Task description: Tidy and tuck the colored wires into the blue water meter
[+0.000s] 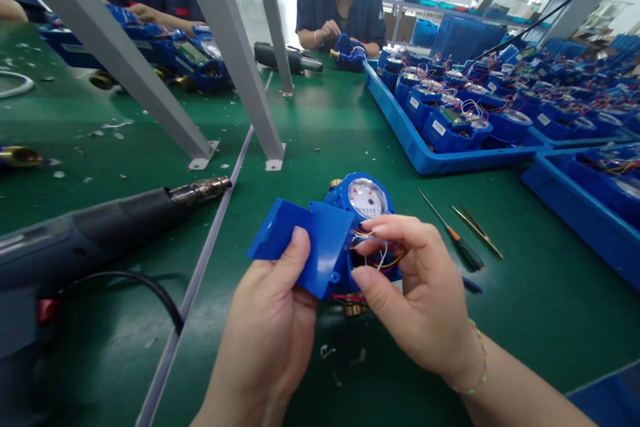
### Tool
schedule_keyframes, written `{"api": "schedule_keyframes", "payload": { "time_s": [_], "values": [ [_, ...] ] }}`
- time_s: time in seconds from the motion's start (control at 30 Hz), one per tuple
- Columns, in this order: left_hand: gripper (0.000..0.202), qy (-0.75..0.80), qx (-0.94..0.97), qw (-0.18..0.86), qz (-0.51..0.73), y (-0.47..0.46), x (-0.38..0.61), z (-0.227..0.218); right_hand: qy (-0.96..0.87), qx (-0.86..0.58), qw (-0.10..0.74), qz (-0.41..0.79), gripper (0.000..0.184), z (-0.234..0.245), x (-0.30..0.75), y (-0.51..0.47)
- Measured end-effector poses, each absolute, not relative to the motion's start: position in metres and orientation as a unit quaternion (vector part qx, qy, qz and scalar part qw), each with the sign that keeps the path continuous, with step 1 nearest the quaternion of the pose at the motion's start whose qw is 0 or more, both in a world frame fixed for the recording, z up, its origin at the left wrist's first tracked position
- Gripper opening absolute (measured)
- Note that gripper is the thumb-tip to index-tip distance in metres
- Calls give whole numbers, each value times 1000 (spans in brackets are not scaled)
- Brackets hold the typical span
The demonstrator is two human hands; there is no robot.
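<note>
"What could go wrong from here?"

"I could nip one of the thin red, yellow and white wires (384, 257) between the flat-faced blue plastic cover (323, 230) and the round blue plastic meter with a clear dial (369, 197), should loose loops stand proud as the two meet. Too hard a tug from my fingers might also work a wire off its joint."

"Where's the meter?"

"Over the smooth green surface (325, 137), in from its near edge and on my side of the near corner of the shallow blue plastic tray (465, 161). I can't tell whether it rests there or I'm lifting it slightly."

"And your hands?"

"My left hand (273, 310) is closed on the cover, thumb flat on top, other fingers mostly hidden beneath. My right hand (425, 293) is half curled, thumb apart from the index finger, fingertips at the wires; I can't tell whether any wire is pinched. The two hands are apart, with the wiring between them."
</note>
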State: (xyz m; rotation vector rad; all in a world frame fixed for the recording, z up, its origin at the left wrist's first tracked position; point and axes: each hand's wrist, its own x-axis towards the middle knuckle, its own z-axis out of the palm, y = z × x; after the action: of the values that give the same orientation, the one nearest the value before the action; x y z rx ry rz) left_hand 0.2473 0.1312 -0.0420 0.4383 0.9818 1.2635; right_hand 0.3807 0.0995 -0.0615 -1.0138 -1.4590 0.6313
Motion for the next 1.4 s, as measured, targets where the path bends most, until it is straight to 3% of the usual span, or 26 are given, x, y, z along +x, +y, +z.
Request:
{"api": "schedule_keyframes", "payload": {
  "time_s": [0.13, 0.23, 0.47, 0.63, 0.83, 1.17, 1.4],
  "values": [
    [21, 459, 187, 670, 552, 135, 245, -43, -663, -457, 578, 136, 49, -65, 378, 103],
    [17, 469, 191, 666, 548, 136, 244, -46, -696, -454, 553, 54, 48, -63, 380, 106],
    [17, 486, 207, 658, 537, 136, 242, -48, -717, -457, 527, -4, 41, -62, 383, 108],
    [23, 485, 228, 646, 544, 135, 243, -48, -748, -439, 498, -6, 30, -69, 384, 106],
    [9, 496, 231, 651, 526, 134, 244, -48, -754, -436, 491, 8, 15, -75, 380, 100],
    [8, 475, 223, 665, 532, 133, 244, -51, -743, -443, 497, -68, 10, -79, 374, 102],
    [9, 479, 198, 662, 542, 138, 246, -49, -709, -441, 550, -1, 16, -73, 374, 110]
  ]
}}
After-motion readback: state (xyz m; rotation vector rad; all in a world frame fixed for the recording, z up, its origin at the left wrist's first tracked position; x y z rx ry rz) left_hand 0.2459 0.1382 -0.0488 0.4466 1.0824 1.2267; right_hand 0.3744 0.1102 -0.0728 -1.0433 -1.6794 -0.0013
